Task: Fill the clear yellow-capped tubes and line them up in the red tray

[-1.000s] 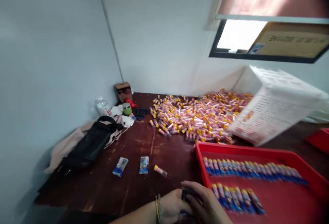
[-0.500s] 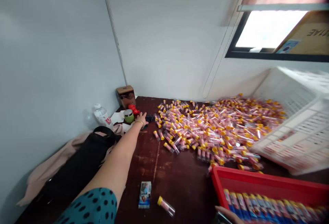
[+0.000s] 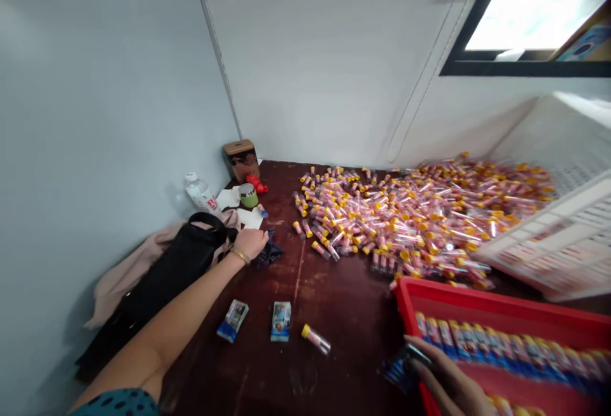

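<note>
My left hand (image 3: 249,242) stretches across the dark wooden bench (image 3: 344,314), fingers clenched on a dark blue crumpled bundle (image 3: 270,253) beside the black bag (image 3: 181,263). My right hand (image 3: 449,385) has its fingers grasping a small dark blue packet (image 3: 402,365) at the red plastic tray (image 3: 477,306), probably kept handy there.

Light level: bright, even daylight.
Source: black-framed window (image 3: 534,15), upper right, pane blown out white.
Shadows: faint, on the dark brown wooden table (image 3: 344,314).
Glare: glints on the heap of clear yellow-capped tubes (image 3: 405,219).
Blur: white slatted plastic crate (image 3: 563,238), right hand (image 3: 449,384) and its dark blue packet (image 3: 405,365) smeared.
Sharp: left hand (image 3: 251,243) closed on a dark crumpled bundle (image 3: 272,254).
Distortion: wall seams lean at the edges.
</note>
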The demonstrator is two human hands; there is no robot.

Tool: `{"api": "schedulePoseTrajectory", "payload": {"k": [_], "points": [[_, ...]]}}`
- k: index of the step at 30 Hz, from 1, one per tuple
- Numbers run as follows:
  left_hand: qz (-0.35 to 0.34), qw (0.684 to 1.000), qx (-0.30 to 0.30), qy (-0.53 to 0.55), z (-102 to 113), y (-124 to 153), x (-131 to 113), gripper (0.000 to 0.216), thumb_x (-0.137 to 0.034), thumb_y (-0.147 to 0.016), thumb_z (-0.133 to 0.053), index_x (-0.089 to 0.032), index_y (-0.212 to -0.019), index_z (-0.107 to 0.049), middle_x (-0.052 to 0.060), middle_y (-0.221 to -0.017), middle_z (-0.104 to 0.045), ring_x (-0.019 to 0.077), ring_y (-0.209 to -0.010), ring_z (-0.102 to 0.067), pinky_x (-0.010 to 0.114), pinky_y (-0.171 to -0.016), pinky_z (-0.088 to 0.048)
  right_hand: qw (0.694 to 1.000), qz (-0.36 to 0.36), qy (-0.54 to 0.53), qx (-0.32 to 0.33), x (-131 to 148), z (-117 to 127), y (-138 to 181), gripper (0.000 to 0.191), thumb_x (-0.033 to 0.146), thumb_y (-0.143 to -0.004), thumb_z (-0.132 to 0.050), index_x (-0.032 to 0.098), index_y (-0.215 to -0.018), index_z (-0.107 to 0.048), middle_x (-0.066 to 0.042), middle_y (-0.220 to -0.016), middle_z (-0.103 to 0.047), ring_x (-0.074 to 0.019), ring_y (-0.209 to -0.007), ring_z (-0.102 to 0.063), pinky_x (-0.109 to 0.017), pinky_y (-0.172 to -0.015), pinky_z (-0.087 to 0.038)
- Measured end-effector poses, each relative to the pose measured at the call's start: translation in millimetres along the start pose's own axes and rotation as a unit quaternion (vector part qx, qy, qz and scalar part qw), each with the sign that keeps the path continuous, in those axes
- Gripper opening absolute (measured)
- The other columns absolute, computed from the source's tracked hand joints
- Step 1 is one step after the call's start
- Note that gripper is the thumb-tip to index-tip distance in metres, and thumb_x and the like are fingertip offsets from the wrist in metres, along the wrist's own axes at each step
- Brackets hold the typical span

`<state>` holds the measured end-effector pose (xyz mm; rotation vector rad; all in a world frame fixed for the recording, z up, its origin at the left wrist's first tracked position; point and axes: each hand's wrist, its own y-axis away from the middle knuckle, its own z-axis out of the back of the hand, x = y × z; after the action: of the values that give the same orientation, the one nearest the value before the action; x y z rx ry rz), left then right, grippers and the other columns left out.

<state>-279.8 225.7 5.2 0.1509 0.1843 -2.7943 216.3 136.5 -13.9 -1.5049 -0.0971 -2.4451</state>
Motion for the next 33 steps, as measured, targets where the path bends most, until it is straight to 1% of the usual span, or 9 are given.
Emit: {"api": "schedulePoseTrajectory", "payload": {"k": [3, 5, 7, 9, 11, 15, 21, 25, 33], "points": [[-0.013, 0.998, -0.031, 0.052, 11, 59, -11, 0.045, -0.042, -0.089, -0.052, -0.009, -0.117, -0.064, 0.026, -0.122, -0.062, 0.0399, -0.121, -0.053, 0.050, -0.097, -0.039, 1.000, 0.003, -0.005, 0.028, 27, -5, 4, 0.033, 0.041, -0.086, -0.063, 0.025, -0.114, -0.072, -0.005, -0.111, -0.074, -0.0217, -0.102, -0.072, -0.021, -0.086, -0.057], [-0.040, 0.971, -0.075, 0.222, 23, 100, -37, 0.058, -0.046, -0.085, -0.060, -0.013, -0.132, -0.054, 0.024, -0.139, -0.050, 0.0382, -0.131, -0.044, 0.050, -0.105, -0.034, 0.998, -0.005, -0.024, 0.064, 52, -14, 12, 0.034, 0.040, -0.089, -0.060, 0.025, -0.118, -0.068, -0.006, -0.112, -0.073, -0.0209, -0.102, -0.071, -0.024, -0.086, -0.057], [-0.109, 0.876, 0.039, 0.468, 32, 147, -73, 0.062, -0.047, -0.081, -0.066, -0.020, -0.135, -0.051, 0.018, -0.137, -0.054, 0.0318, -0.121, -0.053, 0.043, -0.100, -0.040, 0.991, -0.004, -0.059, 0.119, 75, -28, 22, 0.033, 0.038, -0.092, -0.057, 0.024, -0.121, -0.065, -0.006, -0.111, -0.073, -0.0198, -0.098, -0.071, -0.026, -0.085, -0.058], [-0.172, 0.693, 0.289, 0.638, 34, 197, -108, 0.067, -0.047, -0.076, -0.073, -0.022, -0.135, -0.053, 0.015, -0.128, -0.061, 0.0295, -0.114, -0.058, 0.041, -0.096, -0.044, 0.982, 0.016, -0.081, 0.168, 94, -46, 33, 0.032, 0.035, -0.093, -0.057, 0.025, -0.123, -0.064, -0.006, -0.111, -0.071, -0.0198, -0.099, -0.069, -0.030, -0.088, -0.056], [-0.137, 0.564, 0.421, 0.697, 29, 242, -130, 0.061, -0.032, -0.066, -0.082, -0.019, -0.122, -0.062, 0.012, -0.115, -0.067, 0.0266, -0.108, -0.060, 0.038, -0.095, -0.043, 0.976, 0.054, -0.064, 0.199, 105, -65, 43, 0.030, 0.031, -0.092, -0.057, 0.025, -0.121, -0.064, -0.006, -0.111, -0.070, -0.0202, -0.102, -0.067, -0.033, -0.092, -0.053], [0.079, 0.463, 0.443, 0.764, 6, 293, -128, 0.016, -0.022, -0.073, -0.074, -0.013, -0.084, -0.067, 0.005, -0.072, -0.067, 0.0170, -0.067, -0.062, 0.030, -0.070, -0.047, 0.957, 0.108, -0.018, 0.268, 110, -96, 42, 0.033, 0.030, -0.094, -0.055, 0.025, -0.126, -0.061, -0.005, -0.107, -0.070, -0.0177, -0.096, -0.067, -0.030, -0.088, -0.053], [0.242, 0.435, 0.386, 0.777, -3, 304, -95, 0.017, -0.017, -0.079, -0.068, -0.013, -0.095, -0.066, 0.006, -0.076, -0.068, 0.0176, -0.070, -0.066, 0.031, -0.066, -0.052, 0.926, 0.149, 0.243, 0.249, 88, -142, -21, 0.042, 0.021, -0.088, -0.062, 0.012, -0.129, -0.056, -0.017, -0.118, -0.066, -0.0269, -0.111, -0.059, -0.039, -0.098, -0.044], [0.274, 0.434, 0.363, 0.778, 4, 305, -88, 0.023, -0.028, -0.086, -0.065, -0.014, -0.104, -0.067, 0.008, -0.086, -0.070, 0.0165, -0.070, -0.068, 0.024, -0.056, -0.051, 0.914, 0.142, 0.268, 0.271, 80, -152, -40, 0.042, 0.003, -0.079, -0.059, 0.009, -0.120, -0.061, -0.017, -0.110, -0.068, -0.0257, -0.102, -0.063, -0.035, -0.090, -0.045], [0.201, 0.585, 0.303, 0.725, -5, 308, -94, 0.030, -0.036, -0.069, -0.081, -0.012, -0.081, -0.068, 0.005, -0.069, -0.070, 0.0157, -0.057, -0.066, 0.021, -0.045, -0.046, 0.962, 0.080, -0.001, 0.261, 92, -83, 13, 0.021, 0.025, -0.086, -0.058, 0.015, -0.104, -0.063, -0.001, -0.086, -0.066, -0.0127, -0.075, -0.060, -0.024, -0.071, -0.047]]}}
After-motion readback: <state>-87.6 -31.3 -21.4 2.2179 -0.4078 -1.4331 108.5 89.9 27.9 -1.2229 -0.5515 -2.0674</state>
